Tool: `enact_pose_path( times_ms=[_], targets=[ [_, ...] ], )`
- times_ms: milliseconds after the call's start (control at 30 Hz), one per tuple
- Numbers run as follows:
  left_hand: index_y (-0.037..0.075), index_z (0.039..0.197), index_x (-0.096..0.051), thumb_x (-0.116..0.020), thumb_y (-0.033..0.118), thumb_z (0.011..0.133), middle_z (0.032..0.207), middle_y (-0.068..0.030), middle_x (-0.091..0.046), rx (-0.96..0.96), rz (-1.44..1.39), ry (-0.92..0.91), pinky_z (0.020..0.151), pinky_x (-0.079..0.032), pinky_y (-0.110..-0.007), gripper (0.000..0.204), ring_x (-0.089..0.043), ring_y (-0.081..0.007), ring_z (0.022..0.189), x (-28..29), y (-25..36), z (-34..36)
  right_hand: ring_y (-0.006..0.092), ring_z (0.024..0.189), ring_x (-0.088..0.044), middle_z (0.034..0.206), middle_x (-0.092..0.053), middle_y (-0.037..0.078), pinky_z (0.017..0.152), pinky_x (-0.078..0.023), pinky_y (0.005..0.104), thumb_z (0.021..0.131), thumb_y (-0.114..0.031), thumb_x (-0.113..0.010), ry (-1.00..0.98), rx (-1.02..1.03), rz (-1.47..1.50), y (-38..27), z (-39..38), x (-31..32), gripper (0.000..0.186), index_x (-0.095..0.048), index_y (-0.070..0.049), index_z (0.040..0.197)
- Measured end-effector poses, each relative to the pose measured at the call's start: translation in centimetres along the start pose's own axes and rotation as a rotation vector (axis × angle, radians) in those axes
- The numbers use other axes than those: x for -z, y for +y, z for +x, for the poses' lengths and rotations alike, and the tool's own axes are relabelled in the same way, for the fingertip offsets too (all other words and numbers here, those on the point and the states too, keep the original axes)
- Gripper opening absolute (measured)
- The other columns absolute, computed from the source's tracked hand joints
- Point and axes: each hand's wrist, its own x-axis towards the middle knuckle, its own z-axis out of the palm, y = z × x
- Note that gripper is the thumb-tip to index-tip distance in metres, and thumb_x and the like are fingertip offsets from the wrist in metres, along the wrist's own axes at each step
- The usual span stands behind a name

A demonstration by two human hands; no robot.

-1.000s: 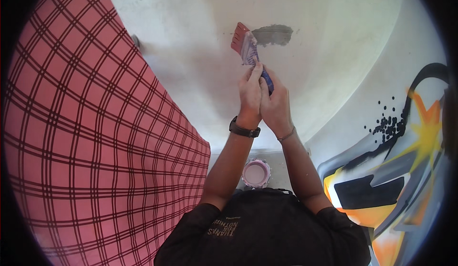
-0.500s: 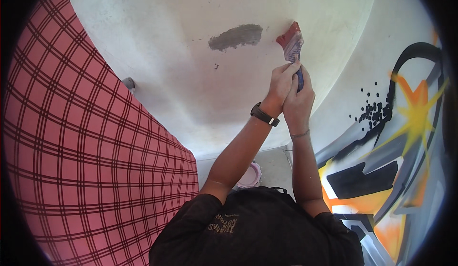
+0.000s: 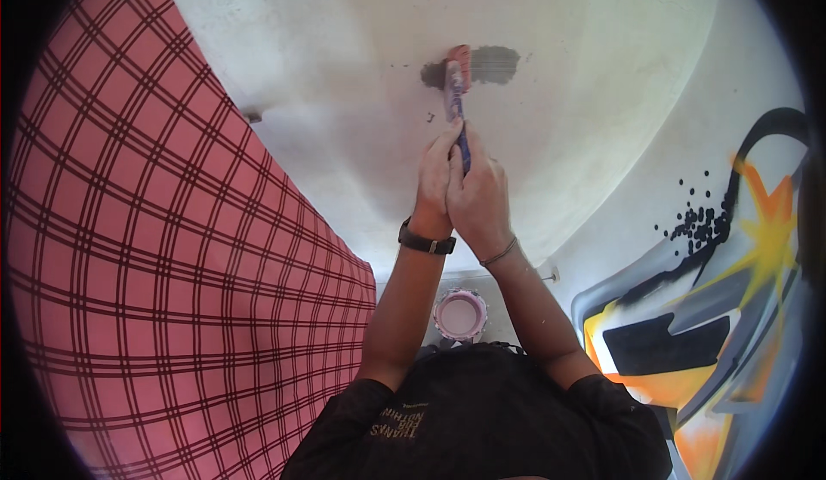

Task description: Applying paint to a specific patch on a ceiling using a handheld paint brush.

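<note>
Both hands are raised against a white wall [image 3: 602, 67] and wrap the blue handle of a paintbrush [image 3: 456, 93]. My left hand [image 3: 434, 179], with a black watch on the wrist, grips the handle from the left. My right hand [image 3: 479, 200], with a thin band on the wrist, closes over it from the right. The brush points up, and its pink-tipped bristles touch the left end of a grey patch [image 3: 490, 64] on the wall.
A pink wall with a dark plaid grid [image 3: 146, 265] fills the left side. A graffiti painting in black, orange, yellow and grey [image 3: 714, 308] covers the right wall. A paint can with pale pink paint [image 3: 460, 315] stands on the floor below my arms.
The grey patch has shifted across the view as my head turned. The brush, off to the patch's right half a second ago, now rests on its left end.
</note>
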Motion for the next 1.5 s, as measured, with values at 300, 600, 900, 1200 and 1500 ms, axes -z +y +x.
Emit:
enact_pose_path(
  times_ms=[300, 600, 900, 1200, 1500],
  targets=[
    [0.004, 0.106, -0.064, -0.052, 0.022, 0.102, 0.087, 0.003, -0.057, -0.196, 0.101, 0.298, 0.066, -0.044, -0.02, 0.022, -0.052, -0.004, 0.077, 1.9, 1.4, -1.7, 0.0409, 0.111, -0.063, 0.117, -0.062, 0.031, 0.09, -0.051, 0.0388, 0.097, -0.008, -0.048, -0.22, 0.029, 0.5, -0.3, 0.1, -1.7, 0.038, -0.051, 0.005, 0.133],
    [0.004, 0.104, -0.066, -0.052, 0.026, 0.103, 0.081, 0.005, -0.055, 0.121, 0.013, 0.04, 0.061, -0.041, -0.019, 0.026, -0.05, -0.0029, 0.07, -3.5, -4.4, 0.6, 0.0372, 0.115, -0.062, 0.122, -0.062, 0.028, 0.095, -0.049, 0.0386, 0.098, -0.009, -0.047, 0.028, -0.099, 0.264, 2.9, 0.0, 3.9, 0.038, -0.05, 0.006, 0.133],
    [0.003, 0.102, -0.064, -0.05, 0.029, 0.103, 0.076, 0.0042, -0.054, 0.39, -0.344, -0.222, 0.057, -0.043, -0.022, 0.029, -0.052, -0.0046, 0.066, -7.1, -6.3, 2.3, 0.0432, 0.099, -0.064, 0.11, -0.063, 0.029, 0.082, -0.052, 0.048, 0.096, -0.012, -0.047, 0.196, -0.084, -0.316, 3.4, 0.9, 7.1, 0.041, -0.049, 0.004, 0.134],
    [-0.001, 0.129, -0.055, -0.044, 0.024, 0.104, 0.1, -0.0056, -0.061, -0.465, 0.567, -0.214, 0.079, -0.048, -0.023, 0.037, -0.058, -0.0104, 0.089, 1.5, -4.9, 0.6, 0.047, 0.091, -0.063, 0.104, -0.064, 0.031, 0.078, -0.051, 0.0516, 0.095, -0.011, -0.05, 0.078, -0.042, -0.06, 1.6, 0.2, 1.2, 0.043, -0.046, 0.006, 0.135],
    [0.004, 0.103, -0.064, -0.049, 0.021, 0.103, 0.08, 0.0027, -0.055, -0.108, 0.076, 0.052, 0.059, -0.043, -0.02, 0.023, -0.051, -0.0042, 0.068, 2.0, 0.6, -0.9, 0.0459, 0.092, -0.063, 0.102, -0.065, 0.029, 0.078, -0.051, 0.0484, 0.095, -0.01, -0.051, -0.044, 0.012, 0.135, 0.5, -0.5, -2.2, 0.043, -0.047, 0.006, 0.135]
  ],
)
